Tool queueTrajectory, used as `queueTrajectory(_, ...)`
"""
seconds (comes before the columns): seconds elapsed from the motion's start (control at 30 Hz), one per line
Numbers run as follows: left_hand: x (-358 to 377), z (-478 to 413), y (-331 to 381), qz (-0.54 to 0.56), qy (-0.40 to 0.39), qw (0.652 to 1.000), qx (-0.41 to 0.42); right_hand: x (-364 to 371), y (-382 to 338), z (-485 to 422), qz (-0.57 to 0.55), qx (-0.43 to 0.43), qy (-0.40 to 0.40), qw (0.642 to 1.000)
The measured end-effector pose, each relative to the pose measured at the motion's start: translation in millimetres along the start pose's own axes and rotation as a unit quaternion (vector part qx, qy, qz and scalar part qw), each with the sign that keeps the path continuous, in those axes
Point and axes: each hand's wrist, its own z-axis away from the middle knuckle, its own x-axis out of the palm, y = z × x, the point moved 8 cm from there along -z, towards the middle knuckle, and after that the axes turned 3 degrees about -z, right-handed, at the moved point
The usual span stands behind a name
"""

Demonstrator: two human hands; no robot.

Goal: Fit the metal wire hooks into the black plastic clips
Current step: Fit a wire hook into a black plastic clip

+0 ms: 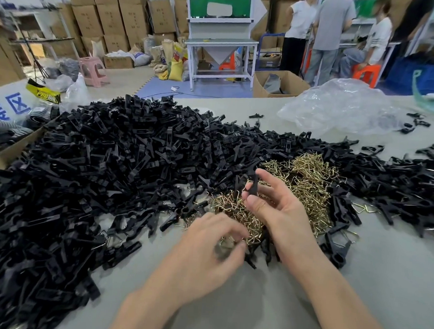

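Observation:
A huge heap of black plastic clips (105,163) covers the left and middle of the grey table (241,304). A tangle of brass-coloured wire hooks (308,184) lies in the middle, reaching down towards my hands. My right hand (276,210) pinches one black clip (253,185) upright between thumb and fingers above the hooks. My left hand (211,249) is blurred at the near edge of the hook pile, its fingers curled round something small and greyish that I cannot make out.
A crumpled clear plastic bag (339,108) lies at the back right of the table. More clips (398,181) spread along the right. A cardboard box (8,151) stands at the left edge. People (328,37) stand at workbenches behind.

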Motion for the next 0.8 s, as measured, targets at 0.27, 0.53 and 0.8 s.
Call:
queueTrajectory(0.27, 18, 3, -14, -0.085, -0.111, 0.990, 0.002, -2, 4, 0, -0.014, 0.015, 0.007, 1.000)
queueTrajectory(0.53, -2, 4, -20, -0.213, -0.086, 0.972, -0.041, -1, 1, 0, -0.025, 0.021, 0.009, 0.999)
queueTrajectory(0.8, -8, 21, -39, -0.103, -0.181, 0.972, -0.106, -3, 4, 0, -0.016, 0.022, 0.007, 1.000)
